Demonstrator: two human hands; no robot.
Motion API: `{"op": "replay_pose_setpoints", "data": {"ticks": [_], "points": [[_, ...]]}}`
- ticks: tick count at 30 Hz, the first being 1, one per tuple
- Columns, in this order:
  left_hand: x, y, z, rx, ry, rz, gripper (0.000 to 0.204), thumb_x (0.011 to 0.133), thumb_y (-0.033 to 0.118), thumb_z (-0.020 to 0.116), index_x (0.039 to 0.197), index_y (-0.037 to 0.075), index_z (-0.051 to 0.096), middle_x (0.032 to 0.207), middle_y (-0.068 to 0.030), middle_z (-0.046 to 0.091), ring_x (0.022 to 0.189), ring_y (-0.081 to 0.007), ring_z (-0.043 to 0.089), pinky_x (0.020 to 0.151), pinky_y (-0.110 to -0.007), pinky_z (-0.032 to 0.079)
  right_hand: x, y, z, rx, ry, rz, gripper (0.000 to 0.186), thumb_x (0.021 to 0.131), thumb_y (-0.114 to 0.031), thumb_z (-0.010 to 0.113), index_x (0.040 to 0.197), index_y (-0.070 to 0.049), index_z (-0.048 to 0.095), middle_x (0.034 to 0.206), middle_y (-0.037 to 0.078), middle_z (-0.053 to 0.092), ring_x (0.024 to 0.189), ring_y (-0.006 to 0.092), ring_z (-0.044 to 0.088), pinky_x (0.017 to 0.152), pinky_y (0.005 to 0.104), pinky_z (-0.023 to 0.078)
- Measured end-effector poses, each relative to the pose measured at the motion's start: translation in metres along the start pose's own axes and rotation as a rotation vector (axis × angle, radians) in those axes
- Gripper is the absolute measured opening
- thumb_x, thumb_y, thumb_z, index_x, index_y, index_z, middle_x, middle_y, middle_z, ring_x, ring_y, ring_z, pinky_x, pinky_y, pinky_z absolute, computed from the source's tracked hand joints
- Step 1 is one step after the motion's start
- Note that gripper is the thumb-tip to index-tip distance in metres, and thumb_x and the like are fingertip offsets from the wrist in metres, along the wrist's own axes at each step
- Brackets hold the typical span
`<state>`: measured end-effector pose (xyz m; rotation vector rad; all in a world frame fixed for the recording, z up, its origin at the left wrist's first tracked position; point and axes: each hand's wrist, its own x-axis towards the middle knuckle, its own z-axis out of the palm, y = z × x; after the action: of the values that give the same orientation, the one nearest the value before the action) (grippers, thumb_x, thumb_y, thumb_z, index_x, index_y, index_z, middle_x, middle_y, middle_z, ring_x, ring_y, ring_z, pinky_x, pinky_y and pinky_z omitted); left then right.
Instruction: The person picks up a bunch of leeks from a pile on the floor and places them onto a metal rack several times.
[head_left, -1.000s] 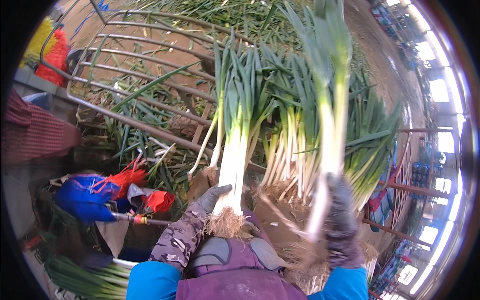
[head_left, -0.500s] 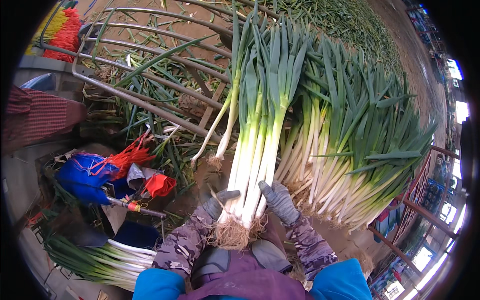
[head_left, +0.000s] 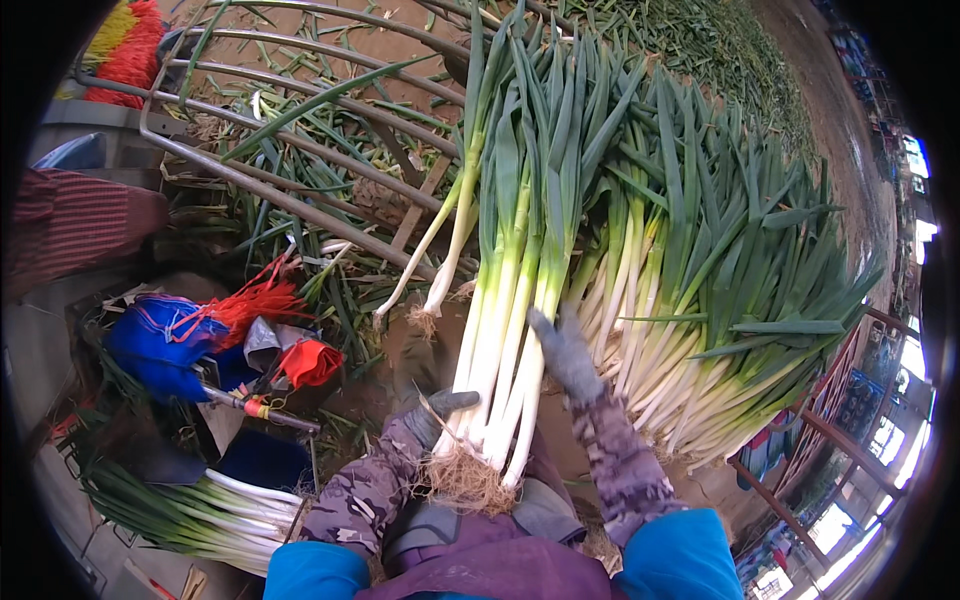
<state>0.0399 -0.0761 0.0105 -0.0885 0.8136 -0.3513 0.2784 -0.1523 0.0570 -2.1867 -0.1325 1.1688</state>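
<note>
A bunch of long green onions (head_left: 497, 365) lies in front of me, its leaves pointing away and its tangled brown roots (head_left: 470, 483) close to my lap. My left hand (head_left: 437, 412), in a grey glove, holds the white stems low on the left side, thumb across them. On the right edge of the bunch, higher up, my gloved right hand (head_left: 570, 355) has its fingers stretched out beside the stems; no onion shows in it. Just beyond lies a large heap of green onions (head_left: 690, 330), roots toward me. Two loose onions (head_left: 452, 250) rest left of the bunch.
A bent metal-tube rack (head_left: 300, 115) stands ahead to the left over scattered leaf scraps. Left of me are blue and red tie strips (head_left: 265, 310) and another pile of onions (head_left: 190, 515). A red railing (head_left: 835, 435) is at right. A person's checked sleeve (head_left: 90, 220) shows at far left.
My right hand has moved up along the bunch, away from its lower hold, and its fingers have straightened. The left hand keeps its hold. The whole view has shifted slightly.
</note>
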Motion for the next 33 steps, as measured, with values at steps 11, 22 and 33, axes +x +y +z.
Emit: {"op": "replay_pose_setpoints", "data": {"ticks": [11,22,33], "points": [[-0.012,0.020,-0.008,0.017,-0.037,-0.083,0.057,0.083,0.011,0.079,0.134,-0.005,0.056,0.118,-0.0190,0.069,0.104,-0.0304,0.070,0.095,-0.042,0.057,0.035,0.022,0.007,-0.071,-0.033,-0.086,0.052,0.095,-0.030,0.067,0.130,0.005,0.053,0.114,0.016,0.066,0.099,0.0210,0.061,0.086,0.0338,0.052],[-0.015,0.025,-0.007,-0.131,-0.149,-0.099,0.057,0.087,0.008,0.074,0.137,-0.006,0.052,0.118,-0.0211,0.069,0.104,-0.0324,0.070,0.095,-0.042,0.057,0.010,0.016,0.036,0.769,0.087,-0.143,0.055,0.087,-0.026,0.073,0.133,-0.001,0.054,0.107,0.008,0.067,0.089,0.0179,0.068,0.077,0.0314,0.059],[-0.019,0.038,-0.011,-0.109,-0.128,-0.113,0.057,0.087,0.010,0.075,0.137,-0.006,0.052,0.120,-0.0217,0.068,0.106,-0.0328,0.069,0.096,-0.043,0.056,0.053,0.009,0.051,1.138,-0.099,0.161,0.056,0.098,-0.052,0.061,0.131,-0.006,0.061,0.117,0.011,0.069,0.101,0.0211,0.068,0.090,0.0334,0.058]]}}
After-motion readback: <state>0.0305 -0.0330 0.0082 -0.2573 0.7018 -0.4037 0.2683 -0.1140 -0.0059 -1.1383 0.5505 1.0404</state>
